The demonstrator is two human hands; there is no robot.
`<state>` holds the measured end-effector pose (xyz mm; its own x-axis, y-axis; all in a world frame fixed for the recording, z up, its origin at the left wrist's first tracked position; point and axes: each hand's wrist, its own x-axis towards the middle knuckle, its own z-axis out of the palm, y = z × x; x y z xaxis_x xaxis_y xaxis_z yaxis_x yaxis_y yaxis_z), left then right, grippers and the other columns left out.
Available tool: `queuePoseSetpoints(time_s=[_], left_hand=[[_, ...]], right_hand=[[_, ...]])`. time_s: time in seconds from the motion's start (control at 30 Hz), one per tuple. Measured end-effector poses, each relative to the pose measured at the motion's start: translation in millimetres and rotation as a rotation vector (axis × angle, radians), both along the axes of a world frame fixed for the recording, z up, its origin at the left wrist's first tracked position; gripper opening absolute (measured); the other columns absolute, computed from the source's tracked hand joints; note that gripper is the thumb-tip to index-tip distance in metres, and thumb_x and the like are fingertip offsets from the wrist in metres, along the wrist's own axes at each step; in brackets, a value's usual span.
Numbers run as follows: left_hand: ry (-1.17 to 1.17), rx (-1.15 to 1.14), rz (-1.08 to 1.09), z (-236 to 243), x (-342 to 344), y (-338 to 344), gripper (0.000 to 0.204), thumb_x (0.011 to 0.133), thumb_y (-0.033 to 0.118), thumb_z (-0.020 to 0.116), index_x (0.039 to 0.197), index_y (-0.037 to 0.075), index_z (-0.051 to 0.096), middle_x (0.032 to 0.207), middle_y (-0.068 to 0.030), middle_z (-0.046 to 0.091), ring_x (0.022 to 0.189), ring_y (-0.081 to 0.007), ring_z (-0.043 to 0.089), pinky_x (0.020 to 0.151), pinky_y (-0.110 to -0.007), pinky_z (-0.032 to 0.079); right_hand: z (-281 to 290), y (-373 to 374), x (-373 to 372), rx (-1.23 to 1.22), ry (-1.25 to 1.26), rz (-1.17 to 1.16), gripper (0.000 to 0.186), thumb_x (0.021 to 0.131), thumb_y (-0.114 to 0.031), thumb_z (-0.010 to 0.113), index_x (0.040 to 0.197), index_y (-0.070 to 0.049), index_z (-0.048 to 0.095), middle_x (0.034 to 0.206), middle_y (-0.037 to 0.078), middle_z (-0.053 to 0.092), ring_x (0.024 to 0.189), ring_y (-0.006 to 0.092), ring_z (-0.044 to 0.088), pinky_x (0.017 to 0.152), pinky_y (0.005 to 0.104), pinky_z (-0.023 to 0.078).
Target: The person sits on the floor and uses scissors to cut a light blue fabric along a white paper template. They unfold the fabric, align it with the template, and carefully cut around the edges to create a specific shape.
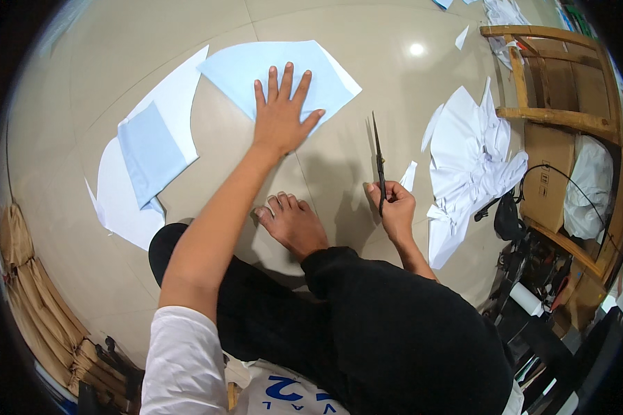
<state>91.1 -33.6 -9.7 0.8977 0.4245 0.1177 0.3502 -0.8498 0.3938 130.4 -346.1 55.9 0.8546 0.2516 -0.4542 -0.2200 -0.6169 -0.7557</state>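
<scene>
My left hand (282, 117) lies flat with fingers spread on a light blue piece of fabric (235, 66). A white edge (339, 67) shows along that piece's right side. In my right hand (396, 209) is a pair of dark scissors (378, 153), pointing away from me, its blades nearly together and apart from the fabric. To the left, a smaller light blue piece of fabric (152, 149) rests on a large curved white piece (118, 187), both on the floor. My fingers partly hide the scissors' handles.
Crumpled white fabric (464, 166) is heaped at the right, beside a wooden frame (567, 114) with a cardboard box (543, 173) and a white plastic bag (588, 187). White scraps (462, 37) lie on the tiled floor (152, 41). My bare foot (294, 225) stands between my arms. Tan cloth (45, 311) hangs at far left.
</scene>
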Motion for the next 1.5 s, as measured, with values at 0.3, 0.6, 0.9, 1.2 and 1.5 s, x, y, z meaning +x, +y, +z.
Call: queuePoseSetpoints(time_s=[0.3, 0.6, 0.9, 1.2, 1.5], left_hand=[[-0.263, -0.077, -0.222, 28.1, 10.7, -9.5, 0.028, 0.092, 0.027, 0.082, 0.111, 0.010, 0.071, 0.123, -0.0097, 0.065, 0.121, -0.0329, 0.059, 0.108, -0.049, 0.045], [-0.319, -0.426, -0.060, 14.4, 16.0, 2.2, 0.015, 0.097, 0.020, 0.076, 0.100, 0.005, 0.073, 0.094, -0.0075, 0.068, 0.089, -0.0243, 0.062, 0.088, -0.040, 0.051], [-0.282, -1.161, 0.242, 34.1, 13.9, 28.4, 0.022, 0.105, 0.024, 0.072, 0.102, 0.002, 0.072, 0.086, 0.0045, 0.063, 0.080, -0.0069, 0.051, 0.073, -0.026, 0.045], [-0.176, -0.322, -0.456, 38.2, -5.3, 2.6, 0.017, 0.099, 0.020, 0.074, 0.102, 0.004, 0.071, 0.116, -0.0107, 0.071, 0.110, -0.0319, 0.064, 0.100, -0.048, 0.051], [-0.018, 0.013, 0.019, 17.2, -24.8, -21.3, 0.061, 0.109, 0.039, 0.058, 0.163, 0.012, 0.046, 0.171, -0.0213, 0.037, 0.162, -0.0485, 0.024, 0.131, -0.066, 0.019]], right_hand=[[-13.6, -14.5, -3.0, -0.056, 0.013, -0.033, 0.034, 0.094, -0.029, 0.088, 0.096, 0.003, 0.078, 0.073, -0.005, 0.064, 0.063, 0.0033, 0.053, 0.057, 0.0220, 0.041], [-7.9, -7.5, -2.4, -0.005, 0.070, -0.036, 0.032, 0.095, -0.028, 0.088, 0.097, 0.003, 0.079, 0.073, -0.007, 0.061, 0.063, 0.0024, 0.049, 0.057, 0.0212, 0.038], [-17.5, -14.1, -1.5, 0.023, 0.082, -0.022, 0.031, 0.096, -0.027, 0.087, 0.095, 0.002, 0.077, 0.072, -0.007, 0.059, 0.062, 0.0023, 0.048, 0.056, 0.0207, 0.036], [-6.5, -22.6, -3.3, 0.040, 0.187, -0.037, 0.028, 0.095, -0.028, 0.088, 0.094, -0.001, 0.079, 0.071, -0.006, 0.064, 0.061, 0.0025, 0.051, 0.056, 0.0214, 0.039], [2.4, -52.9, -13.8, 0.044, 0.460, 0.138, 0.038, 0.097, -0.026, 0.086, 0.072, -0.010, 0.063, 0.063, -0.004, 0.059, 0.052, 0.0051, 0.051, 0.048, 0.0246, 0.039]])
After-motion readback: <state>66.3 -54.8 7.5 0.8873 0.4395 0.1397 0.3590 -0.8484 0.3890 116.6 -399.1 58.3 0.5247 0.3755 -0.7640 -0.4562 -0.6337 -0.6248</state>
